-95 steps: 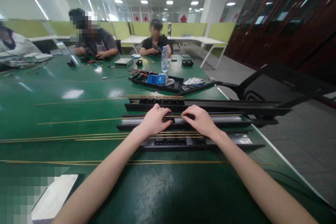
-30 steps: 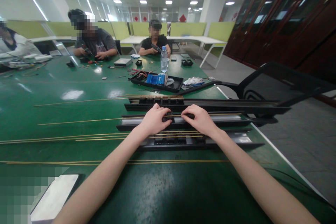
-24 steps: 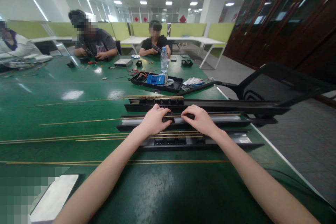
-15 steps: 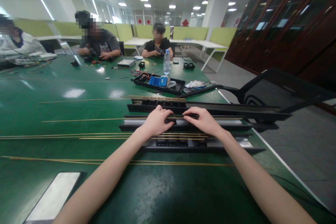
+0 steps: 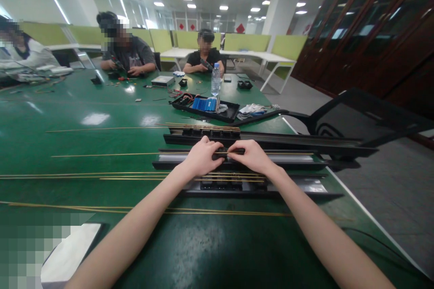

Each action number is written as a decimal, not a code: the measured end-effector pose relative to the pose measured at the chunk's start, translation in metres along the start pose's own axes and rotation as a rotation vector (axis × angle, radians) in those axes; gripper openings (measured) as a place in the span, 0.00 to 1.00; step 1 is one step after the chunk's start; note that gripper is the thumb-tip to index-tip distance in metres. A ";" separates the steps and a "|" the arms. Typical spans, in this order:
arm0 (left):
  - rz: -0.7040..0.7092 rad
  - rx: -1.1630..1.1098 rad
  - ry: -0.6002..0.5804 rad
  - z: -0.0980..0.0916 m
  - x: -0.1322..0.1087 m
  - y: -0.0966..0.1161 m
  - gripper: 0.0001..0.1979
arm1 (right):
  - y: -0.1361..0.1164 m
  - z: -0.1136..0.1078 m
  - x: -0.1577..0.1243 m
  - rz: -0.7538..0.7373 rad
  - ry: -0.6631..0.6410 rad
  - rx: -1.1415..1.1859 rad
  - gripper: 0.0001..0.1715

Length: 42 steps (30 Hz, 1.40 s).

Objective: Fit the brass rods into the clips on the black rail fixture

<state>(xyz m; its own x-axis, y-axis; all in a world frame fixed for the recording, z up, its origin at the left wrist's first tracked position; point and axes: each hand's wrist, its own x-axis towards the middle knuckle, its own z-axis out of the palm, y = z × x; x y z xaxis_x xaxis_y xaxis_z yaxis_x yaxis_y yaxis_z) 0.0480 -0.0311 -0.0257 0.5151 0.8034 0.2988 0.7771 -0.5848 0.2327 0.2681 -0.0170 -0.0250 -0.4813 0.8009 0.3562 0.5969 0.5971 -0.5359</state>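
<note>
My left hand (image 5: 202, 157) is closed with thumb and fingers around a small black block (image 5: 220, 151) over the middle black channel (image 5: 169, 165). Close beside it, my right hand (image 5: 251, 155) pinches a thin brass rod (image 5: 105, 155) at the block. This rod runs along the middle channel and sticks out far to the left. Nearer to me, several brass rods (image 5: 135, 174) lie over black blocks (image 5: 220, 186) in a front channel (image 5: 294, 195). Behind my hands, a rear channel (image 5: 291, 142) holds more black blocks with rods on top. My fingers partly hide the held block.
More long rods (image 5: 210, 211) lie in front of the channels. A white-topped flat object (image 5: 73, 253) is at lower left. Beyond the channels are a black tray (image 5: 232, 110), a water bottle (image 5: 215, 80) and gloves (image 5: 251, 111). A mesh chair (image 5: 366, 113) stands right; several people sit across the table.
My right hand has moved left along the rod, closing its fingertips near the black block. My left hand stays in place on the block.
</note>
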 end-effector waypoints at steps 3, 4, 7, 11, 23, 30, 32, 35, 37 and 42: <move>0.005 0.005 0.003 0.000 0.000 0.000 0.21 | -0.003 0.000 -0.001 0.000 0.013 0.005 0.05; 0.006 0.008 0.004 0.000 0.000 0.000 0.21 | -0.003 0.000 -0.001 0.003 0.015 0.005 0.05; 0.008 0.014 0.011 0.001 0.000 0.000 0.21 | -0.003 0.000 -0.001 0.022 0.016 0.013 0.05; 0.013 0.011 0.023 0.003 -0.001 -0.002 0.21 | -0.002 0.000 -0.001 0.041 0.019 0.025 0.04; 0.006 0.005 0.019 0.002 -0.001 0.000 0.21 | 0.001 0.000 -0.003 0.038 0.031 0.052 0.05; 0.013 0.009 0.022 0.004 0.000 -0.002 0.21 | 0.001 -0.001 -0.002 0.033 0.028 0.049 0.05; 0.011 0.007 0.022 0.003 0.000 -0.002 0.21 | 0.000 -0.002 -0.002 0.033 0.022 0.048 0.06; 0.008 0.005 0.019 0.003 0.000 -0.001 0.21 | 0.001 -0.001 -0.003 0.032 0.027 0.054 0.05; 0.005 0.006 0.017 0.003 0.000 -0.001 0.21 | 0.003 -0.001 -0.003 0.027 0.028 0.056 0.05; 0.007 0.005 0.024 0.004 -0.001 -0.002 0.21 | 0.005 -0.001 -0.003 0.030 0.028 0.054 0.05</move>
<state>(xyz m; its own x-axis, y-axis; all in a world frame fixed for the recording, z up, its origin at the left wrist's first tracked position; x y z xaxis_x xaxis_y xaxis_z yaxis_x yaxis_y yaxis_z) 0.0476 -0.0303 -0.0301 0.5116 0.7965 0.3223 0.7753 -0.5896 0.2264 0.2731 -0.0166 -0.0282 -0.4448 0.8199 0.3604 0.5751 0.5699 -0.5869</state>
